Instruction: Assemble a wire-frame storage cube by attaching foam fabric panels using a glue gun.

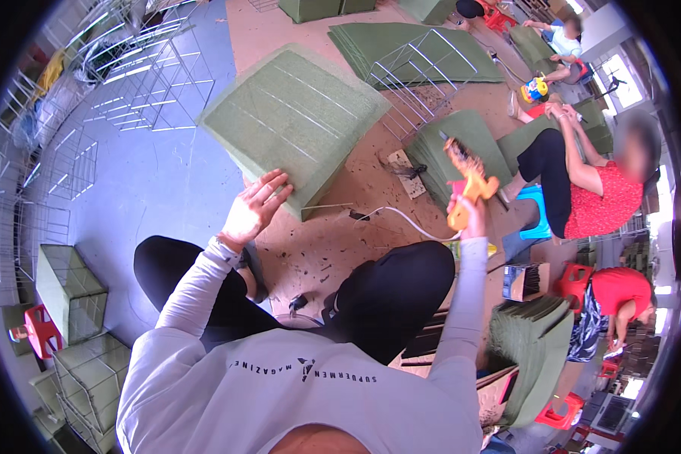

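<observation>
A large green box (299, 113) with pale wire lines across its top face stands tilted in front of me. My left hand (254, 209) lies on its near left corner, fingers stretched over the top face. Off to the right, my right hand (473, 218) is wrapped round the handle of an orange-yellow glue gun (473, 189). Its dark, crusted nozzle end points away and to the left, apart from the box. A white cord (405, 219) runs leftward from near the gun along the floor.
Green sheets (461, 151) lie stacked beyond the gun, near a wire frame (416, 76). More wire frames (159, 83) stand at left. Green boxes (72, 291) sit lower left. A seated person in red (601, 197) is close on the right; others work farther off. Dark scraps litter the brown floor covering.
</observation>
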Action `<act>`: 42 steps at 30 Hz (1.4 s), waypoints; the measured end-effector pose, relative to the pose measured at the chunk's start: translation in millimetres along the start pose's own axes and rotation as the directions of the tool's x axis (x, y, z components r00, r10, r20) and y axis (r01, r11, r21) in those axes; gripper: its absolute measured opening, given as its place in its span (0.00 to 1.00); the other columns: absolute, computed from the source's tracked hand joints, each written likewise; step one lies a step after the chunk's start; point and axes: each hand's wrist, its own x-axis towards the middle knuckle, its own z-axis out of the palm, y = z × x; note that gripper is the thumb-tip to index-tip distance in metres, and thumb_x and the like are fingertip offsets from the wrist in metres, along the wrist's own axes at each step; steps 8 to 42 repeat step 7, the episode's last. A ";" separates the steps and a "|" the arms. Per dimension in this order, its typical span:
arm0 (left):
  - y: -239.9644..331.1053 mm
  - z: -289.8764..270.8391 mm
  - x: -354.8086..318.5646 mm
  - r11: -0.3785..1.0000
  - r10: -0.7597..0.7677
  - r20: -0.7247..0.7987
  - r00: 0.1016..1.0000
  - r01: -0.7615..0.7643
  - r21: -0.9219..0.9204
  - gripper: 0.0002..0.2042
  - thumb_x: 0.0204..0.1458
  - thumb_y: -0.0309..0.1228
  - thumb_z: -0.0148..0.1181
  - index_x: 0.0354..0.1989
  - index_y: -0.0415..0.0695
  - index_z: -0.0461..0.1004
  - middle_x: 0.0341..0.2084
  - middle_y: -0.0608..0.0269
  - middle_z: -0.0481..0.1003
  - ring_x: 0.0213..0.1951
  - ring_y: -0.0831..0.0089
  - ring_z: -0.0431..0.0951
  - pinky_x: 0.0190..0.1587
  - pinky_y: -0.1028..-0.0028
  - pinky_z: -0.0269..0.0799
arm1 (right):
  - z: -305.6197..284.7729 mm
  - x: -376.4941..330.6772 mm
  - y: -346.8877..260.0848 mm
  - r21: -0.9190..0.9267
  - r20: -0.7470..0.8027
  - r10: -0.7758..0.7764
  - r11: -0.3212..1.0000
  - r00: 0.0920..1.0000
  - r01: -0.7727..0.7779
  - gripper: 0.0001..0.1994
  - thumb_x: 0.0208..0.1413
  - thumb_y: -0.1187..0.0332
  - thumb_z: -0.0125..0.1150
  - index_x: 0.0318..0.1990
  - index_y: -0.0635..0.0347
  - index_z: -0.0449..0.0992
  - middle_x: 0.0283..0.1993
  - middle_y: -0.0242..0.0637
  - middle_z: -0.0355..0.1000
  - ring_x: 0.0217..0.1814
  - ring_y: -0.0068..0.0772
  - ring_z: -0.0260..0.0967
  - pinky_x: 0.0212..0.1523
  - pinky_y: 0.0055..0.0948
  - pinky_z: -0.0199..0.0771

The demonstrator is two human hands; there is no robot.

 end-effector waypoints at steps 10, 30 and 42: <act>19.0 0.3 -5.8 0.959 -0.173 0.009 0.985 0.170 -0.228 0.19 0.54 0.41 0.59 0.49 0.42 0.75 0.55 0.53 0.69 0.61 0.56 0.66 0.59 0.61 0.66 | 105.6 -57.8 -49.3 0.018 0.069 0.114 0.993 0.991 -0.115 0.21 0.61 0.52 0.55 0.50 0.59 0.63 0.28 0.38 0.70 0.24 0.31 0.72 0.23 0.31 0.78; 19.0 0.3 -5.8 0.959 -0.173 0.009 0.985 0.170 -0.228 0.19 0.54 0.41 0.59 0.49 0.42 0.75 0.55 0.53 0.69 0.61 0.56 0.66 0.59 0.61 0.66 | 105.6 -57.8 -49.3 0.018 0.069 0.114 0.993 0.991 -0.115 0.21 0.61 0.52 0.55 0.50 0.59 0.63 0.28 0.38 0.70 0.24 0.31 0.72 0.23 0.31 0.78; 19.0 0.3 -5.8 0.959 -0.173 0.009 0.985 0.170 -0.228 0.19 0.54 0.41 0.59 0.49 0.42 0.75 0.55 0.53 0.69 0.61 0.56 0.66 0.59 0.61 0.66 | 105.6 -57.8 -49.3 0.018 0.069 0.114 0.993 0.991 -0.115 0.21 0.61 0.52 0.55 0.50 0.59 0.63 0.28 0.38 0.70 0.24 0.31 0.72 0.23 0.31 0.78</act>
